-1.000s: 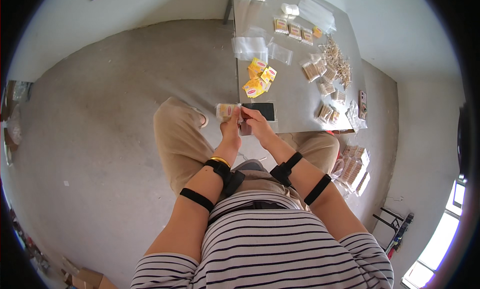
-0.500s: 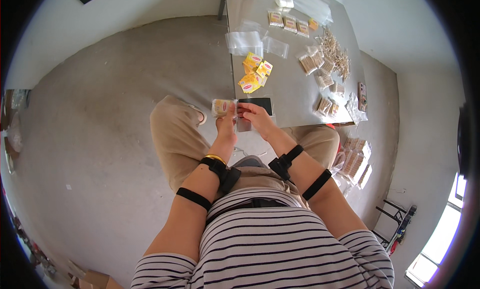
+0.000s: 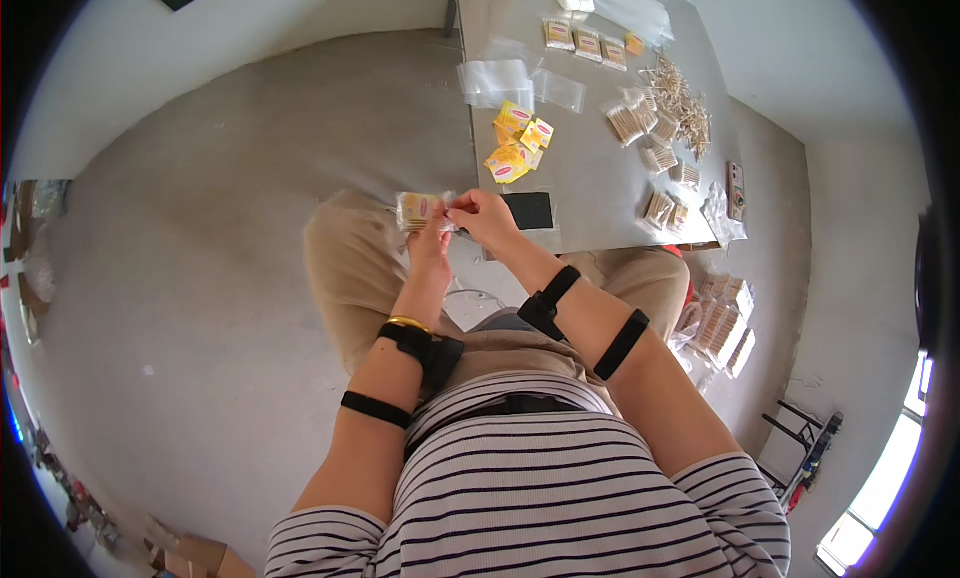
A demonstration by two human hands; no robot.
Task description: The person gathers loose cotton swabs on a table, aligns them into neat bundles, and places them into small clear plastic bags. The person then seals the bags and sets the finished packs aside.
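My left hand (image 3: 431, 242) is closed around a small clear packet of cotton swabs (image 3: 414, 211) with a yellow card inside, held over my left thigh just off the table's corner. With thumb and fingers together, my right hand (image 3: 484, 219) pinches the packet's right end, where the plastic is loose. A black rectangular pad (image 3: 530, 210) lies on the table edge beside my right hand. Beyond it is a loose stack of yellow cards (image 3: 508, 162). Flat clear plastic bags (image 3: 497, 83) are farther back.
On the grey table (image 3: 590, 178), several swab bundles (image 3: 660, 158) lie right of the cards, near a heap of loose sticks (image 3: 682, 100). Filled packets (image 3: 588, 46) form a row farther back. A phone (image 3: 736, 190) rests at the right edge. More bundles (image 3: 722, 328) are stacked below, right.
Both hands have moved left with the packet, away from the black pad. My right hand's fingers have closed in on the packet's end.
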